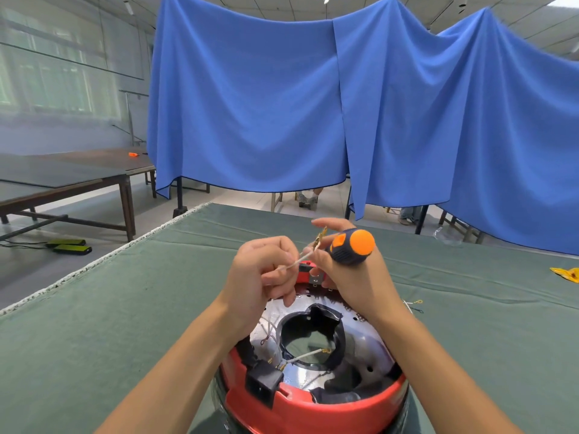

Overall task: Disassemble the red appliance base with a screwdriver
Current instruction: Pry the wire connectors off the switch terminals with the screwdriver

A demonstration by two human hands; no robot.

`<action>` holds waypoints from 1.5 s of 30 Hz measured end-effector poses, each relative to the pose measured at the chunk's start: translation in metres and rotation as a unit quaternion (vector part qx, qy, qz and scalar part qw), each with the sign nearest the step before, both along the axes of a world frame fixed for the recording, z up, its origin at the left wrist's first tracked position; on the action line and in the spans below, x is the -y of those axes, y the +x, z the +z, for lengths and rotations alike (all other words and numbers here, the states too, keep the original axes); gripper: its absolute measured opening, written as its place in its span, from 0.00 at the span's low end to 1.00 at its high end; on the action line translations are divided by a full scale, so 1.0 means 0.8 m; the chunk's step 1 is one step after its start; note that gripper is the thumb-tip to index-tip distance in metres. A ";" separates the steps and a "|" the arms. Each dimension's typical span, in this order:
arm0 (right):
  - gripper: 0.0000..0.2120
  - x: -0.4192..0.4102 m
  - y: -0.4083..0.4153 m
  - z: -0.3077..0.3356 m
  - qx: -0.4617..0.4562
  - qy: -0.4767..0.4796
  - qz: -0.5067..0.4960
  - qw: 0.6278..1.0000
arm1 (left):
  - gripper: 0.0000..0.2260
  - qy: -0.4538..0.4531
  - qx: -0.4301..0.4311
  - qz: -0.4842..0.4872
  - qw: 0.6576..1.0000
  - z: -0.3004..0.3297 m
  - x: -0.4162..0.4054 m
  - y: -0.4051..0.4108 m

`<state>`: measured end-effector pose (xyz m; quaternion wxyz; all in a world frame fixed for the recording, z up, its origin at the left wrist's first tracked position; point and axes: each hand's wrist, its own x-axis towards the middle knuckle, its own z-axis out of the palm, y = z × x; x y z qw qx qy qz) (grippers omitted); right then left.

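Note:
The red appliance base (300, 405) stands upside down at the near edge of the green table, its shiny metal plate and black centre ring exposed, with loose white wires inside. Above its far side, my left hand (260, 277) pinches a thin white wire (297, 260). My right hand (351, 277) grips the screwdriver (352, 245) by its black and orange handle, and its fingertips pinch the brass terminal (320, 238) at the wire's end. The screwdriver's shaft is hidden behind the hand.
The green cloth-covered table (141, 308) stretches ahead to a blue curtain (313, 104). A yellow scrap (565, 273) lies at the right edge. Small loose wires with ring terminals (413, 305) lie right of my right wrist. Dark tables (78, 173) stand at the left.

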<state>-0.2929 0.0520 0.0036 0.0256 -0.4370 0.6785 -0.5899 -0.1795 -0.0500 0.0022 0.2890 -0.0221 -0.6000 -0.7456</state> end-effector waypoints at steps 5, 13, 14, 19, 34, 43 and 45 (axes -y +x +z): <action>0.08 -0.004 -0.005 0.000 0.034 -0.007 -0.015 0.999 | 0.03 -0.008 0.017 0.061 0.998 -0.003 0.001 -0.005; 0.06 -0.007 -0.014 0.000 0.091 -0.084 -0.062 0.990 | 0.08 -0.149 0.078 0.199 0.966 -0.012 -0.004 -0.017; 0.06 -0.008 -0.014 0.000 0.097 -0.087 -0.070 0.989 | 0.06 -0.149 0.100 0.225 0.958 -0.014 -0.001 -0.018; 0.06 -0.013 -0.019 -0.002 0.104 -0.073 -0.073 0.989 | 0.09 -0.229 0.224 0.244 0.916 -0.022 0.003 -0.023; 0.02 -0.039 -0.034 0.015 0.101 -0.017 -0.012 0.995 | 0.11 -0.514 0.429 0.296 0.682 -0.002 -0.013 0.013; 0.10 -0.036 -0.031 0.026 0.045 -0.095 -0.123 0.987 | 0.04 -0.593 0.478 0.251 0.597 -0.029 -0.010 -0.011; 0.11 -0.037 -0.032 0.027 0.035 -0.101 -0.137 0.985 | 0.08 -0.593 0.432 0.234 0.638 -0.027 0.009 -0.029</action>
